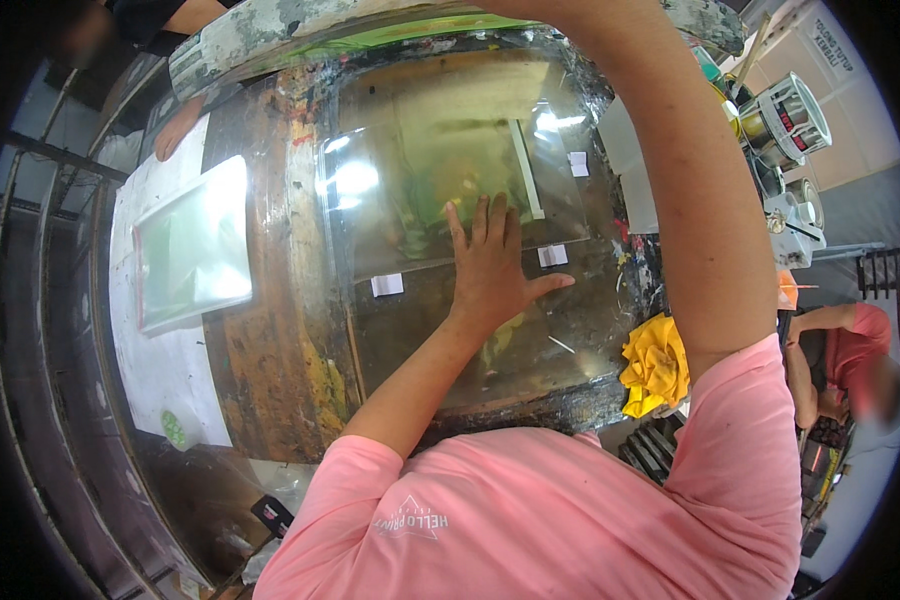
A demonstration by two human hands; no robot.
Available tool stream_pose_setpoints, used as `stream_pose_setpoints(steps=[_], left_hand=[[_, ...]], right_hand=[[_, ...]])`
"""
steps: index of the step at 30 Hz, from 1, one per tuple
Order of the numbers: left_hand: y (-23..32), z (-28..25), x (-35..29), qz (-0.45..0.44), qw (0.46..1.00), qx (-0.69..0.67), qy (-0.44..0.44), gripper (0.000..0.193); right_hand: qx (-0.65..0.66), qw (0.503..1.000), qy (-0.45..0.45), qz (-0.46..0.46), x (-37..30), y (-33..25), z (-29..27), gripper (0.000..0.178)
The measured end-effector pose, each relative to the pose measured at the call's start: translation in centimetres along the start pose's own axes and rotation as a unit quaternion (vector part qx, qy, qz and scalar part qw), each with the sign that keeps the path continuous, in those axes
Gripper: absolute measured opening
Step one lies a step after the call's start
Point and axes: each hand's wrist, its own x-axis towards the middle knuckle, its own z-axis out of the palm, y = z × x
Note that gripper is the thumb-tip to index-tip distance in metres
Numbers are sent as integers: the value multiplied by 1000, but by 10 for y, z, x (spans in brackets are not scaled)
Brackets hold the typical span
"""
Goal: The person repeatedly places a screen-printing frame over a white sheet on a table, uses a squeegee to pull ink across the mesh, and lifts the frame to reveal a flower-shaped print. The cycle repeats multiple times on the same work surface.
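— Where was the left hand [490,265] at that moment?

— Flat on the clear plastic sheet [440,150], fingers spread wide and pointing away from the body, thumb out to the right. Nothing was clasped; the grip was an open palm pressing down.

— And the sheet itself?

— It lay on the paint-stained table [270,330], stretching mostly ahead of the palm and off to its left, long edge running across. Small white tape tabs [387,284] sat along its near edge, one left of the hand, another [552,255] just right of the thumb.

— The right hand?

— Out of sight. The right arm [690,200] rose past the top of the picture toward the raised screen frame [270,30], so I couldn't tell how that grip stood.

— So the left was nearer the sheet?

— Touching it, yes. The white strip [526,168] lay just beyond the fingertips, pointing away.

— Anything else close?

— A crumpled yellow rag [655,362] at the table's right edge, a glossy sheet on white paper [192,240] well to the left, and another person's hand [178,128] at the far left corner.
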Motion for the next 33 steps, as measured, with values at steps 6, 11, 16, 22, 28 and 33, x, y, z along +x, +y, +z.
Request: stream_pose_setpoints(steps=[6, 11, 16, 22, 28, 33], left_hand=[[-1, 0, -2, 1, 1000, -11, 16, 114], [-11, -28, -2, -4, 996, -81, 32, 95], [-66, -135, -4, -373, 809, -440, 113, 76], [-97, -177, -45, -251, 835, -481, 92, 98], [-106, -94, -99, -240, 968, 21, 67, 114], [-122, -71, -112, -219, 973, 7, 76, 120]], right_hand=[[-16, 998, 50, -21, 0, 4, 12, 55], [-20, 995, 93, -44, 2, 11, 21, 55], [-55, 995, 69, -45, -30, 10, 37, 52], [1, 991, -88, -98, -143, 7, 69, 42], [111, 956, -272, -25, -218, 3, 119, 34], [80, 973, -213, -35, -242, 10, 153, 43]])
